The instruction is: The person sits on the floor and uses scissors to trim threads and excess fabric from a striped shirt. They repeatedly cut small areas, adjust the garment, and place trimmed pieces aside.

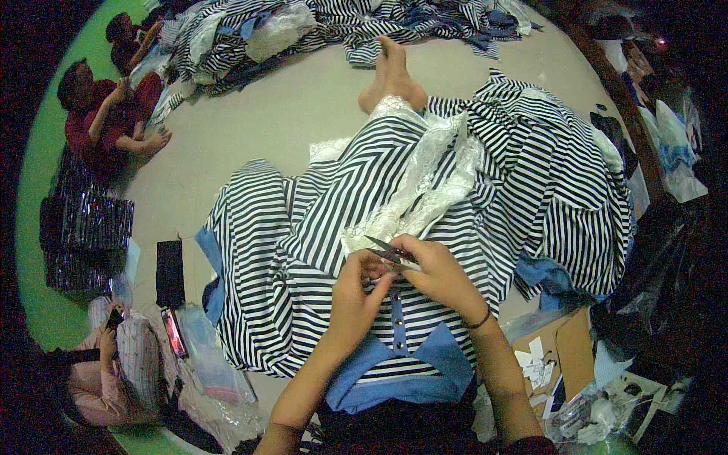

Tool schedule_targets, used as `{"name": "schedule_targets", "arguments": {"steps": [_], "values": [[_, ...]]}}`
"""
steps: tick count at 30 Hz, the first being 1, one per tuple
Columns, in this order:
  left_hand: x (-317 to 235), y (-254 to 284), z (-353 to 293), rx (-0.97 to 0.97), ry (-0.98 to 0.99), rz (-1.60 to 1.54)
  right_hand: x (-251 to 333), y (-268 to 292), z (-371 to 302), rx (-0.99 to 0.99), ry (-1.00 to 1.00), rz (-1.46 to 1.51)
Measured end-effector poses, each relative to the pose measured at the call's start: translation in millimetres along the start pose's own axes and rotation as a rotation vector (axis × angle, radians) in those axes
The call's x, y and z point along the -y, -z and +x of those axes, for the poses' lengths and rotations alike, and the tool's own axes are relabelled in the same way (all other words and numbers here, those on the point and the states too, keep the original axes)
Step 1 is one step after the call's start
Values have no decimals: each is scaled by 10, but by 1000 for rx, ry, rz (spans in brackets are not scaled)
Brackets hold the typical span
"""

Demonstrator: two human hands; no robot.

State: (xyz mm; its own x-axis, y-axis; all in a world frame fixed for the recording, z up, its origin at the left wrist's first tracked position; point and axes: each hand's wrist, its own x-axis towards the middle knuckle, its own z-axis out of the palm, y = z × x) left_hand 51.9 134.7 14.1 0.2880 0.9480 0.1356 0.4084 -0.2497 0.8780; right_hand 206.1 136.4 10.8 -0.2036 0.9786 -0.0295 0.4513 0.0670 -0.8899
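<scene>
A black-and-white striped shirt (303, 296) lies across my lap, its blue collar (402, 396) toward me and white lace (409, 197) along the front. A blue placket (397, 322) with small round snaps or buttons runs up from the collar. In my right hand (436, 269), fingers closed, is a pair of small thread snips (388, 252) with dark blades pointing left. My left hand (356, 296) is closed in a pinch at the placket's upper end, just under the blades. Its fingertips partly hide the cloth between them.
More striped clothing (546, 159) is heaped at my right, and a large pile (258, 38) lies at the far side. People sit at the left (114, 129) and lower left (114, 371). A phone (174, 332), plastic bags (220, 364) and cardboard (572, 356) lie around me.
</scene>
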Motion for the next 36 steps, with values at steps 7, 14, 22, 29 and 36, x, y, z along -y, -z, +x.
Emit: {"name": "schedule_targets", "arguments": {"steps": [7, 14, 22, 29, 36], "values": [[47, 46, 33, 45, 105, -26, -43, -98, 8, -191, 63, 40], [140, 105, 12, 5, 450, -544, 43, 36, -212, -241, -240, 149], [188, 90, -1, -51, 511, -747, 63, -124, -396, -165, -265, -98], [214, 168, 2, -21, 533, -917, 17, -178, -378, -189, -223, -172], [207, 153, 5, 38, 463, -477, 121, -62, -449, -138, -305, -214]]}}
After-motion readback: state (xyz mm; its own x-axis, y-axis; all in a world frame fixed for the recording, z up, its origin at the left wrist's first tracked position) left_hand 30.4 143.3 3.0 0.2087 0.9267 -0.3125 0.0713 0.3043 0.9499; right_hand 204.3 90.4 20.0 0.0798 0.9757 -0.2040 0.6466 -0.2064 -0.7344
